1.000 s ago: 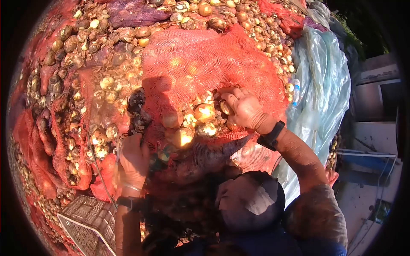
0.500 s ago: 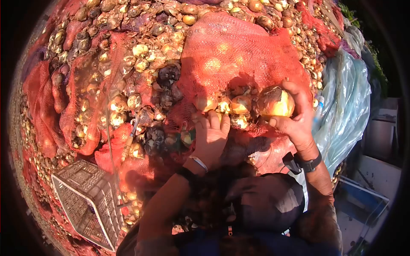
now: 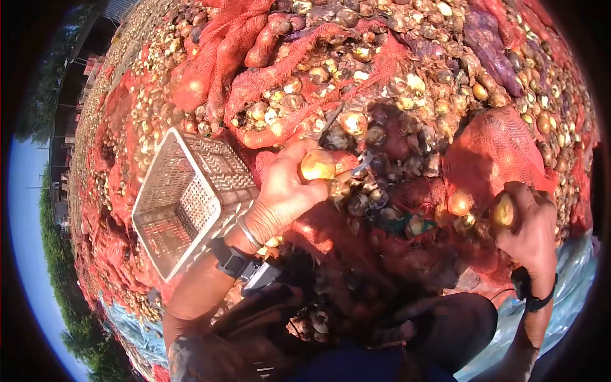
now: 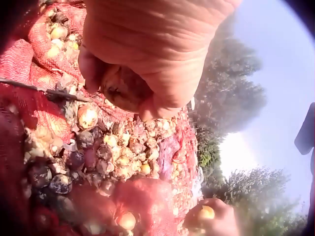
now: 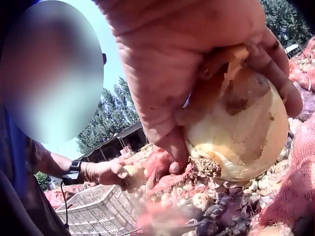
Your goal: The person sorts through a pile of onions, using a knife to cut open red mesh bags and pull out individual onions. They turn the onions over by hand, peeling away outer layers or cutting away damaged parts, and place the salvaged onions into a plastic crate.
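Observation:
My left hand [image 3: 286, 181] grips a yellow onion [image 3: 317, 165] beside the near right side of a pale plastic crate [image 3: 213, 197]. In the left wrist view, my curled fingers partly cover this onion [image 4: 118, 93]. On the right, my right hand [image 3: 533, 226] holds a large onion [image 3: 504, 211] at the mouth of a red mesh bag [image 3: 496, 149]. Its peeling skin and dry roots show in the right wrist view, with fingers wrapped over the onion [image 5: 241, 132]. Another onion [image 3: 459, 202] sits at the bag's mouth. A small tool with a grey metal end [image 3: 364, 163] lies just past my left hand.
Loose onions and dry skins [image 3: 420, 95] cover the ground, among torn red nets [image 3: 232, 51] and a purple net [image 3: 490, 44]. A thin dark rod [image 3: 331, 120] stands out beyond my left hand. Plastic sheeting [image 3: 569, 274] lies at the right edge.
My left hand has come away from the bag's mouth and moved left to the crate's side, an onion now in it. My right hand still holds its onion. The head view has swung left.

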A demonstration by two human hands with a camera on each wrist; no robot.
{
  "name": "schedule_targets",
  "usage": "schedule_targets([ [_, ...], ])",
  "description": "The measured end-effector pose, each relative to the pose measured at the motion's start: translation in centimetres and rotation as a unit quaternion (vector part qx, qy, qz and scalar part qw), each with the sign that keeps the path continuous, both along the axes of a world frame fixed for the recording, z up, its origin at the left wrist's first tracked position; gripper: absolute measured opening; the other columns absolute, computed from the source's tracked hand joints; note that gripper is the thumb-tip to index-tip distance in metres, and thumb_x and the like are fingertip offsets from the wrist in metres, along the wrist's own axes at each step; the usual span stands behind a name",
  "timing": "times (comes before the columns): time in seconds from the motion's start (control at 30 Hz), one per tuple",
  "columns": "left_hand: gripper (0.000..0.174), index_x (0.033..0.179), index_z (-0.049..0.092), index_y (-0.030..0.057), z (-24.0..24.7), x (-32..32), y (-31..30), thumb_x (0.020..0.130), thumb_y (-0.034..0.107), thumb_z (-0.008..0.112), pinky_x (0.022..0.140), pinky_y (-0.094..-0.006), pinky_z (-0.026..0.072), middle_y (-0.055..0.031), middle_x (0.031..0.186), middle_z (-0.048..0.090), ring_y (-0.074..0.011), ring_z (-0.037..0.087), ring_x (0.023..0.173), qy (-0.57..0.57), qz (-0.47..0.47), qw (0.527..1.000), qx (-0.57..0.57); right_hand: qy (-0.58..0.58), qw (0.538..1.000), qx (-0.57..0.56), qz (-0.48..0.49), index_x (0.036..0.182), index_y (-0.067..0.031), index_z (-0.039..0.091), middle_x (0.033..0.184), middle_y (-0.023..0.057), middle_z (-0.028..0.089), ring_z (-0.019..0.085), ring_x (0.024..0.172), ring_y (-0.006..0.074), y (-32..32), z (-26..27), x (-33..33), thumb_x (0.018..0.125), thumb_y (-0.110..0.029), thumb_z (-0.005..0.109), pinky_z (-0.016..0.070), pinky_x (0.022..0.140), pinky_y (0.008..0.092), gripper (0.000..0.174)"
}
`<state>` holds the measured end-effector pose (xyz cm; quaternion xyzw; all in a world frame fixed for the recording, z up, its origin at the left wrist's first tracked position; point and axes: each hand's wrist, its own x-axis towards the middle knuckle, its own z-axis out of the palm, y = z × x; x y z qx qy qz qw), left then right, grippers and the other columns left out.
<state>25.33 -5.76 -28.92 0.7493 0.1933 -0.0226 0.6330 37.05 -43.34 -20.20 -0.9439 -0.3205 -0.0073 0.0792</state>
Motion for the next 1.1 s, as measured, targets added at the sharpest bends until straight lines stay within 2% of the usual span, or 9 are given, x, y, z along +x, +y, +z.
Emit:
schedule_targets([
  [0.2, 0.071, 0.140, 0.043, -0.0092, 11.4, -11.3, 18.8, 0.075, -0.001, 0.071, 0.096, -0.0304, 0.0483, -0.0177, 0.124, 0.062, -0.0200, 0.061, 0.111, 0.189, 0.249, 0.893, 0.323, 0.328, 0.807, 0.378, 0.314, 0.115, 0.0001, 0.058, 0.093, 0.0247, 0.067, 0.067, 0.089, 0.0403, 22.5, 2.0, -2.8, 0.078, -0.038, 0.074, 0.0523, 0.079, 0.0466, 0.055],
  [0.23, 0.069, 0.141, 0.043, -0.0093, 9.1, -18.7, 29.4, 0.079, 0.004, 0.069, 0.095, -0.0303, 0.0472, -0.0164, 0.125, 0.063, -0.0194, 0.060, 0.112, 0.036, 0.280, 0.889, 0.360, 0.320, 0.792, 0.410, 0.319, 0.117, 0.0005, 0.056, 0.096, 0.0270, 0.066, 0.066, 0.093, 0.0416, 24.9, 2.2, -2.8, 0.083, -0.042, 0.071, 0.0521, 0.081, 0.0472, 0.057],
  [0.37, 0.050, 0.139, 0.050, -0.0026, 15.6, -21.1, 33.3, 0.093, 0.015, 0.059, 0.097, -0.0311, 0.0465, -0.0144, 0.128, 0.063, -0.0200, 0.061, 0.113, 0.005, 0.289, 0.686, 0.668, 0.391, 0.849, 0.321, 0.155, 0.118, 0.0012, 0.062, 0.099, 0.0146, 0.068, 0.066, 0.095, 0.0217, 19.4, 0.7, 5.6, 0.090, -0.028, 0.069, 0.0520, 0.083, 0.0332, 0.040],
  [0.47, 0.043, 0.140, 0.051, -0.0012, 10.1, -10.4, 21.8, 0.098, 0.008, 0.056, 0.108, -0.0349, 0.0412, -0.0137, 0.138, 0.058, -0.0215, 0.056, 0.124, -0.091, 0.236, 0.810, 0.529, 0.299, 0.914, 0.274, 0.015, 0.114, 0.0010, 0.065, 0.087, 0.0033, 0.068, 0.065, 0.078, 0.0115, 7.9, -5.6, 9.8, 0.094, -0.019, 0.065, 0.0524, 0.069, 0.0254, 0.028],
  [0.57, 0.040, 0.130, 0.055, -0.0042, 2.3, -0.9, 4.6, 0.090, -0.003, 0.058, 0.098, -0.0372, 0.0496, -0.0175, 0.125, 0.064, -0.0262, 0.062, 0.115, -0.094, -0.050, 0.928, 0.356, 0.396, 0.840, 0.294, -0.226, 0.109, 0.0016, 0.066, 0.080, 0.0039, 0.067, 0.060, 0.059, 0.0117, -3.8, -7.9, 7.3, 0.094, -0.014, 0.062, 0.0481, 0.052, 0.0247, 0.022],
  [0.7, 0.035, 0.118, 0.064, 0.0022, -5.7, 6.1, -14.9, 0.083, 0.007, 0.063, 0.072, -0.0401, 0.0542, -0.0192, 0.085, 0.068, -0.0341, 0.068, 0.078, -0.173, -0.329, 0.891, 0.261, 0.537, 0.674, 0.308, -0.403, 0.102, 0.0007, 0.066, 0.071, 0.0055, 0.064, 0.058, 0.053, 0.0122, -12.2, -12.0, 2.2, 0.093, -0.010, 0.056, 0.0457, 0.046, 0.0262, 0.017],
  [0.87, 0.049, 0.135, 0.056, 0.0176, -11.0, 10.6, -29.9, 0.086, 0.012, 0.060, 0.073, -0.0402, 0.0549, -0.0228, 0.100, 0.070, -0.0338, 0.070, 0.082, 0.010, -0.471, 0.840, 0.270, 0.440, 0.605, 0.436, -0.501, 0.124, -0.0030, 0.053, 0.065, 0.0092, 0.060, 0.057, 0.047, 0.0173, -15.7, -16.9, 1.9, 0.085, 0.004, 0.053, 0.0434, 0.041, 0.0292, 0.039],
  [0.97, 0.057, 0.143, 0.047, 0.0182, -14.0, 12.7, -31.0, 0.087, 0.016, 0.060, 0.078, -0.0458, 0.0527, -0.0249, 0.091, 0.068, -0.0387, 0.068, 0.087, 0.007, -0.386, 0.900, 0.204, 0.330, 0.730, 0.451, -0.393, 0.133, -0.0057, 0.048, 0.129, 0.0073, 0.055, 0.064, 0.101, 0.0215, -18.2, -17.4, 5.3, 0.086, 0.005, 0.058, 0.0547, 0.075, 0.0337, 0.049],
  [1.1, 0.066, 0.148, 0.041, 0.0176, -13.2, 16.9, -28.9, 0.085, 0.010, 0.060, 0.080, -0.0462, 0.0511, -0.0207, 0.092, 0.068, -0.0372, 0.067, 0.086, -0.025, -0.239, 0.963, 0.120, 0.213, 0.822, 0.432, -0.304, 0.147, -0.0090, 0.041, 0.122, 0.0129, 0.060, 0.058, 0.110, 0.0209, -17.9, -14.3, 11.7, 0.088, -0.002, 0.062, 0.0488, 0.091, 0.0319, 0.063],
])
